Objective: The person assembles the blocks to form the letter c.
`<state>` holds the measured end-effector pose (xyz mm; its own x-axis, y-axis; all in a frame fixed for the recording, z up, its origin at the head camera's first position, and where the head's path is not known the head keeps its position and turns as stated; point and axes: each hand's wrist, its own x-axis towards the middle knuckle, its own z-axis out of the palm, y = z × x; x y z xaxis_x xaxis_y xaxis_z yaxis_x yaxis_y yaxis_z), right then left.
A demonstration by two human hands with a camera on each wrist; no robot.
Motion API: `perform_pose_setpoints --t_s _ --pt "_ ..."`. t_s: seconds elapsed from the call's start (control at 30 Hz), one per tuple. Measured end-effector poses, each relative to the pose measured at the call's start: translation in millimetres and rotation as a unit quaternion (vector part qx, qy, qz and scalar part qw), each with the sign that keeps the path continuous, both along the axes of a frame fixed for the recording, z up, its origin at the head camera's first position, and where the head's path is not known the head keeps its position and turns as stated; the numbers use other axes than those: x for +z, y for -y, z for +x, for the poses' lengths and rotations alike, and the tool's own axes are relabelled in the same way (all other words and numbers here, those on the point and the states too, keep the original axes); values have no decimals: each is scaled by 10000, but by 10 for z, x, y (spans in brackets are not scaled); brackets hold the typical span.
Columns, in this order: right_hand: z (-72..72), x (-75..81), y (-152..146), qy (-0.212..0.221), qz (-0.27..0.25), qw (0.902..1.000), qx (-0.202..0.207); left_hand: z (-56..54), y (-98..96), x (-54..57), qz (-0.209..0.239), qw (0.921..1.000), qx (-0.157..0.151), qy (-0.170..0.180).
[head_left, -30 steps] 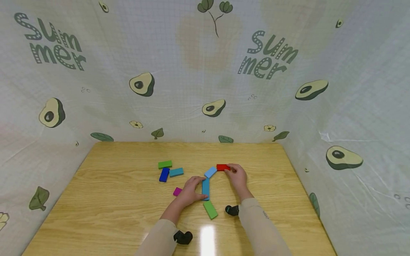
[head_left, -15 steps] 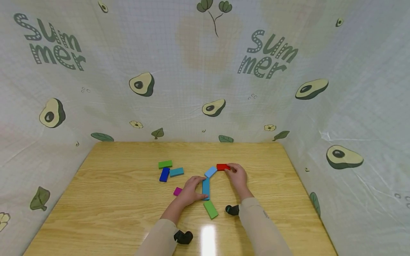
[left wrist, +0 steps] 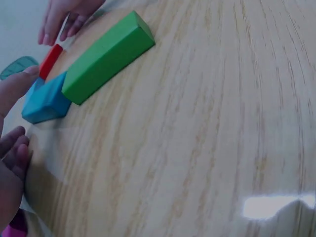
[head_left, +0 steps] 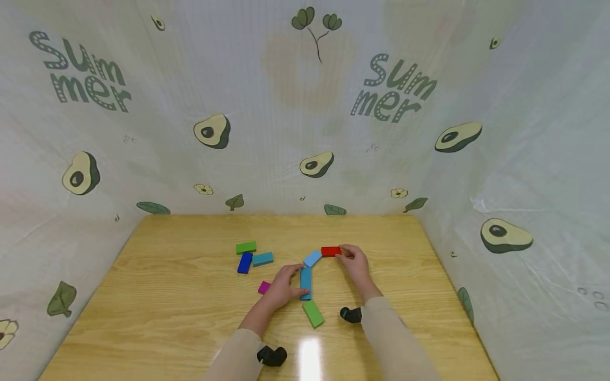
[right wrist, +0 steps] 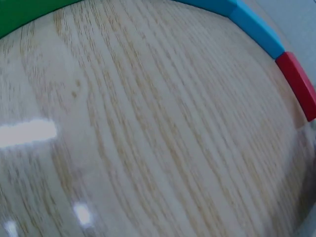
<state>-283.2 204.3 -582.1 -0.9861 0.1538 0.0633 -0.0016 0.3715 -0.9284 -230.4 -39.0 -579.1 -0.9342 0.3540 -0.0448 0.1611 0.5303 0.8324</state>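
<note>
My left hand (head_left: pixel 282 288) curls around a blue block (head_left: pixel 305 283), forefinger at its far end and thumb at its near end. In the left wrist view that thumb (left wrist: pixel 22 81) lies close by the blue block (left wrist: pixel 49 101). A light blue block (head_left: pixel 313 258) slants off its far end toward a red block (head_left: pixel 330 252). My right hand (head_left: pixel 357 264) has its fingertips right at the red block's right end. From the left wrist, the other hand's fingers (left wrist: pixel 54 24) appear just beyond the red block (left wrist: pixel 50 61). A green block (head_left: pixel 313 314) continues the curved row at the near end.
Left of the row lie a green block (head_left: pixel 245 247), a dark blue block (head_left: pixel 245 263) and a teal block (head_left: pixel 262 259). A magenta block (head_left: pixel 264 287) is partly hidden by my left hand. Patterned cloth (head_left: pixel 267 174) encloses the wooden table (head_left: pixel 181 296) at back and sides.
My right hand has drawn back slightly to the right, so its fingers overlap the red block less. The left hand and the blocks keep their places; the head view has tilted a little.
</note>
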Motion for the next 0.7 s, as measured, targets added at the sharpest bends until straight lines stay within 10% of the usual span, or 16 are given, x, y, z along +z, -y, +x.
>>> perform_pose_setpoints --t_s 0.7 --pt "91 309 781 -380 -44 9908 1300 99 530 282 650 9894 1186 -520"
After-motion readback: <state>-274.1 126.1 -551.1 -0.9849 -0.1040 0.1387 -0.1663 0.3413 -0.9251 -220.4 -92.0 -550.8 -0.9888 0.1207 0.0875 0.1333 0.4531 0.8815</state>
